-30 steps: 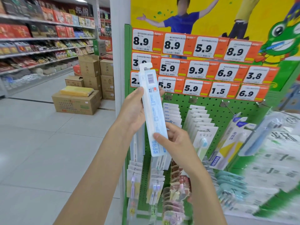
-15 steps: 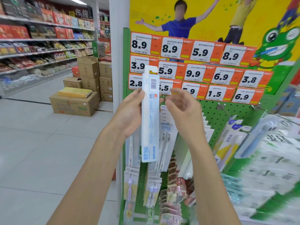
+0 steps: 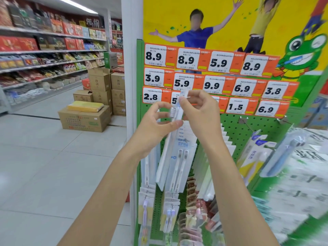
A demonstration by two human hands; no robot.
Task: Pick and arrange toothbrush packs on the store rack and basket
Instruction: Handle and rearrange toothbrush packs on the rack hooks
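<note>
Both hands are raised in front of a green pegboard rack (image 3: 248,132). The left hand (image 3: 156,125) pinches a long white toothbrush pack (image 3: 164,160) between thumb and fingers, near the brush head. The right hand (image 3: 200,112) pinches the top end of the same pack, fingers curled round it. The pack hangs tilted between them, its top against the right hand's fingertips and its lower end slanting down to the left, below the left wrist, in front of the rack.

Just behind and below the hands, more packs (image 3: 181,157) hang in rows on the pegboard hooks. Smaller packs hang lower still, near the forearms. Behind and above the hands run rows of orange and white price tags (image 3: 218,63), and above those is a yellow poster (image 3: 230,23) with a green cartoon frog. To the right of the right hand hang further packs (image 3: 252,157), blurred at the frame edge.

Left of the left hand stands a white pillar (image 3: 132,68) at the rack's edge. Beyond it the floor (image 3: 44,166) is pale grey tile. Cardboard boxes (image 3: 83,119) sit on it, with a taller stack behind. Far to the left, long shelves (image 3: 44,50) of packaged goods line the aisle under a strip light.
</note>
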